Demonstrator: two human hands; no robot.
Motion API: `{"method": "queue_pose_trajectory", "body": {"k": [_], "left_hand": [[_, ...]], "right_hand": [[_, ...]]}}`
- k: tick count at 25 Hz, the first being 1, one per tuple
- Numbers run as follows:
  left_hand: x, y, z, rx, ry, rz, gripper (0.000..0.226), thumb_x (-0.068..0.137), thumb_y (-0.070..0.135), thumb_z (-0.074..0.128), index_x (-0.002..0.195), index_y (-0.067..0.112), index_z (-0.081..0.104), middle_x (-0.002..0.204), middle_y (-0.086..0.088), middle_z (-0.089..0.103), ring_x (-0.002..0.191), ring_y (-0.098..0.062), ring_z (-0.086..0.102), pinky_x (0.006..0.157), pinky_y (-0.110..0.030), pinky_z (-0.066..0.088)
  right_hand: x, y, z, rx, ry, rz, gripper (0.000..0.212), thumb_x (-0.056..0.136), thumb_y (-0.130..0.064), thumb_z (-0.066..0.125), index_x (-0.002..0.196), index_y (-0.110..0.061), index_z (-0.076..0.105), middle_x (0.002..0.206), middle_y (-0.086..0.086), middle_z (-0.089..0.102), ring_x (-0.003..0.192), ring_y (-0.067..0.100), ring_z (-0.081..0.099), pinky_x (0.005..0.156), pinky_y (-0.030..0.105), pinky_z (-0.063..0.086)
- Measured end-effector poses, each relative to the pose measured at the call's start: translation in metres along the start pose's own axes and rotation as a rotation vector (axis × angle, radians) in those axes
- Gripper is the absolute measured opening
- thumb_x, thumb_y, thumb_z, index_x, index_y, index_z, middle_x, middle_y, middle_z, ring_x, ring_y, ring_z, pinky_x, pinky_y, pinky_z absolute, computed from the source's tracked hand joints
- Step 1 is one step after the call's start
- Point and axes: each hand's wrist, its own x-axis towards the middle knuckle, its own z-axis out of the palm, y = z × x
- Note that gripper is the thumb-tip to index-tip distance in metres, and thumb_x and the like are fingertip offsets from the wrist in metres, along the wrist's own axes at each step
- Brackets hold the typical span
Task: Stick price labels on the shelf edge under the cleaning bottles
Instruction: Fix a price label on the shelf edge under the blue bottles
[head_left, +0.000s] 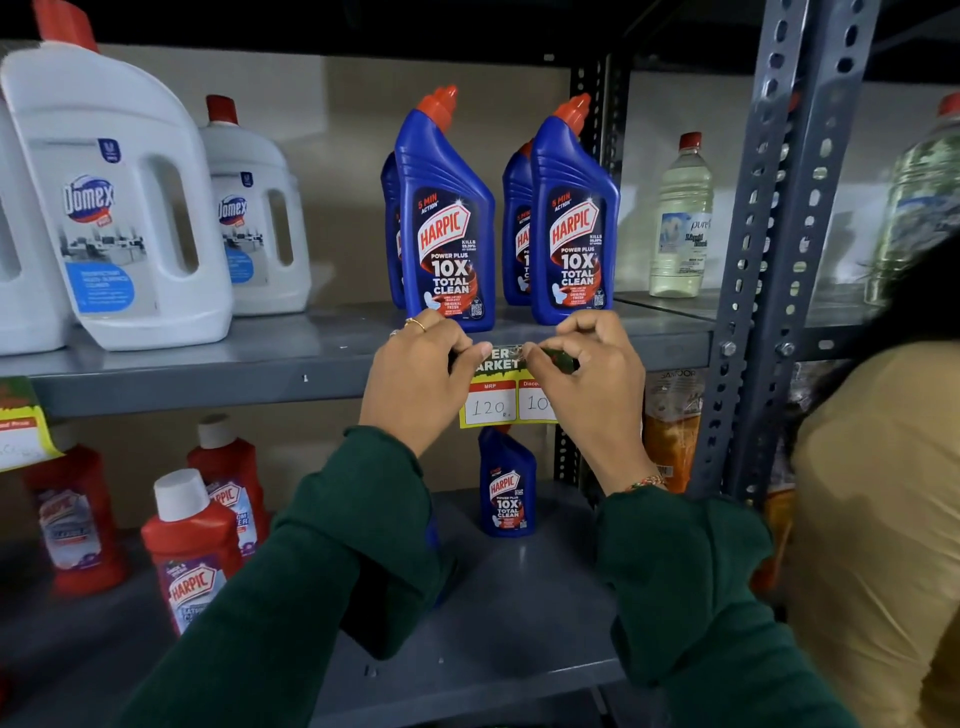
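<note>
Two arms in dark green sleeves (322, 561) reach up from the bottom of the view toward the front edge of the grey metal shelf (208, 387). The left hand (415, 374) and the right hand (592, 374) meet at that edge, each pinching an upper corner of a yellow and green price label (493, 402); both grips are narrow, fingertips closed on the label's top strip. The label lies against the shelf edge, toward its right end, with its lower part hanging below, showing a handwritten 120 in a white box under a red MRP heading. A ring sits on one finger of the left hand, and a thread bracelet circles the right wrist. Directly above the label, on the shelf near its front edge, stand two blue toilet cleaner bottles (447, 228) with red caps, with more of the same behind them. Further left on the same shelf stand big white jugs (114, 208) with red caps. Another label (21, 426) hangs from the shelf edge at its far left end. On the lower shelf stand red bottles (192, 551) on the left and one small blue bottle (506, 483) just under the held label. Past the slotted upright post (779, 260), a clear bottle of pale liquid (680, 218) stands on the neighbouring shelf. A person in a tan top (872, 545) stands at the right.
</note>
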Motion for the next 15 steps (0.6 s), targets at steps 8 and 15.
{"method": "queue_pose_trajectory", "body": {"k": [8,15], "left_hand": [[0.0,0.003,0.003,-0.044,0.017,-0.039,0.02,0.081,0.019,0.069,0.074,0.009,0.052,0.078,-0.007,0.063,0.072,-0.023,0.057,0.061,-0.044,0.05],[-0.005,0.002,0.023,0.346,0.073,0.042,0.04,0.087,0.044,0.045,0.094,0.013,0.069,0.09,-0.01,0.073,0.088,-0.031,0.062,0.08,-0.042,0.035]], "right_hand": [[0.006,0.005,-0.003,0.028,-0.035,-0.001,0.016,0.076,-0.018,0.069,0.088,-0.008,0.068,0.114,0.009,0.058,0.096,0.008,0.052,0.082,0.026,0.047],[0.009,0.004,0.004,-0.176,-0.066,-0.006,0.053,0.077,-0.06,0.05,0.102,-0.015,0.063,0.101,0.0,0.07,0.1,0.012,0.052,0.099,0.041,0.034]]}}
